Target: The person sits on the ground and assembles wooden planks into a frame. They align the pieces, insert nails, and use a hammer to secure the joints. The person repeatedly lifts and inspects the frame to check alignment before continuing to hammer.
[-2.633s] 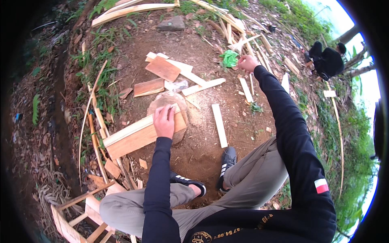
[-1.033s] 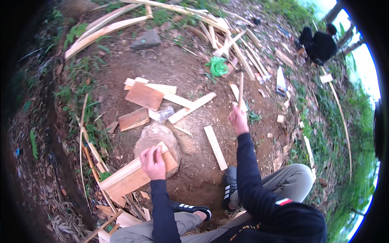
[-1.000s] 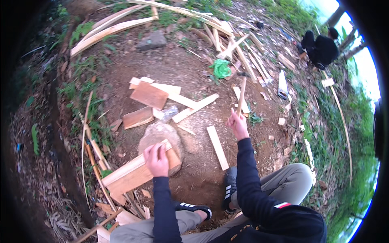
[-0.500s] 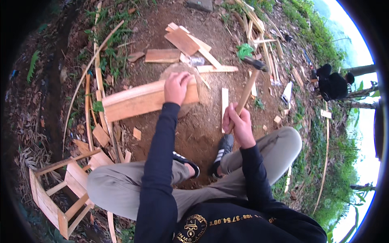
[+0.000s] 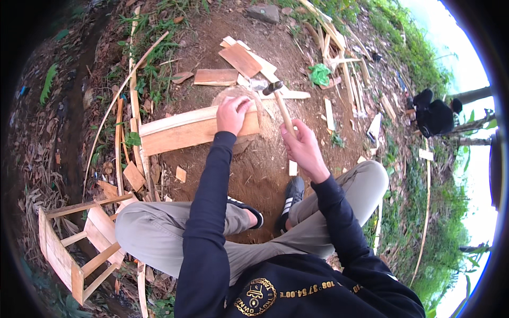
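Note:
Two long pale boards (image 5: 185, 136), set edge to edge at an angle, lie across a round wood stump (image 5: 225, 96) before me. My left hand (image 5: 232, 115) is closed over their right end, fingers curled at the upper edge. Whether a small thing is pinched in its fingertips cannot be made out. To the right, my right hand (image 5: 304, 147) grips a hammer (image 5: 283, 110) by its wooden handle. The dark hammer head is raised, apart from the boards, just right of their end.
Offcut planks (image 5: 240, 60) lie beyond the stump. A wooden frame (image 5: 62, 253) with crosspieces stands by my left knee. At right are a handsaw (image 5: 374, 127), a green plastic bag (image 5: 319, 74) and piled wood strips (image 5: 339, 42). A person in dark clothes (image 5: 436, 113) is farther right.
The hammer has swung left and its head is now nearer the boards' right end. My right hand has moved slightly left and up with it. My left hand stays on the boards.

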{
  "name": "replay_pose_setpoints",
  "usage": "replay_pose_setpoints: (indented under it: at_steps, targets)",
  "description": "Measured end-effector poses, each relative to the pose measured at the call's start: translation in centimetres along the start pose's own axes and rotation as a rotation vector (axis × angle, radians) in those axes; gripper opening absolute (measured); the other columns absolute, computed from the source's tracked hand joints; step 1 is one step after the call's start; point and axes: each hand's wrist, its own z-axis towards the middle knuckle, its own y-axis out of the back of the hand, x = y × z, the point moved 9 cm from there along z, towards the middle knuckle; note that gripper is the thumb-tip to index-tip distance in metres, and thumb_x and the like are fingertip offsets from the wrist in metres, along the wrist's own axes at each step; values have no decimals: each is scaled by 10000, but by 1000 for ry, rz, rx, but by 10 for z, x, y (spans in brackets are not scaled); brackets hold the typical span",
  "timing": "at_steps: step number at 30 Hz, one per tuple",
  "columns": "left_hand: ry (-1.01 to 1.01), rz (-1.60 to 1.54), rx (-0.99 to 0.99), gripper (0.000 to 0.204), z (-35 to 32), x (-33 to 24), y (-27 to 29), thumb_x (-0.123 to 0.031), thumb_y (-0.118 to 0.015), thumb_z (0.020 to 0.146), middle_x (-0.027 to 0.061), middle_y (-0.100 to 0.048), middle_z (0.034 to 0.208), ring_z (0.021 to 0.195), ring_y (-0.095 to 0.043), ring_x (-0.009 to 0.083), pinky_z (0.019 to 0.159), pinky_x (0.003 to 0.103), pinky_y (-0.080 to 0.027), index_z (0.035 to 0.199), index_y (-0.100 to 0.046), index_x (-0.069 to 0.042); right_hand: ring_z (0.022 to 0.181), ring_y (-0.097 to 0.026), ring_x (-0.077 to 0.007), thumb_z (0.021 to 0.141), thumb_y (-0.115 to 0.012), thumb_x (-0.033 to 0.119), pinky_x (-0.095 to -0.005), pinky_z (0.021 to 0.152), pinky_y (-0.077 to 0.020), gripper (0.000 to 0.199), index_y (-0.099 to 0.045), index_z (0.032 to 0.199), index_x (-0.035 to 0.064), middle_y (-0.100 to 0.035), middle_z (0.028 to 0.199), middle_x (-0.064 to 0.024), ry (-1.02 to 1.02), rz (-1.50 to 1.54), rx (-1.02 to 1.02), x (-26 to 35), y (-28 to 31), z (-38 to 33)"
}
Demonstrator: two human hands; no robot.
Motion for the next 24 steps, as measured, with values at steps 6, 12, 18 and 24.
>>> replay_pose_setpoints:
  at_steps: [6,12,18,24]
  targets:
    - [-105,41,-108,167,-4,-14,5,-249,-730,821,58,-676,837,849,-606,243,765,361,-486,911,-726,-108,646,-559,-482,998,-523,237,-517,551,-426,235,-467,911,26,-565,669,-261,405,-660,-26,24,4,13]
    - [-142,1,-147,149,-6,-12,9,-182,-748,797,36,-714,876,825,-600,228,747,349,-496,910,-723,-87,617,-561,-481,1009,-494,236,-538,550,-425,250,-443,899,17,-554,621,-253,413,-766,2,5,-13,22]
    - [-156,24,-159,176,-6,-11,7,-193,-750,796,42,-711,865,825,-599,236,756,348,-494,908,-723,-61,598,-554,-485,1019,-472,258,-554,524,-417,280,-423,883,18,-545,606,-262,324,-847,-9,4,-17,20]
    - [-159,15,-133,168,-4,-12,5,-140,-743,789,63,-708,861,832,-606,238,762,350,-495,930,-731,-51,598,-551,-500,1022,-460,274,-567,521,-419,297,-421,887,13,-540,602,-273,340,-764,-21,15,-15,18]
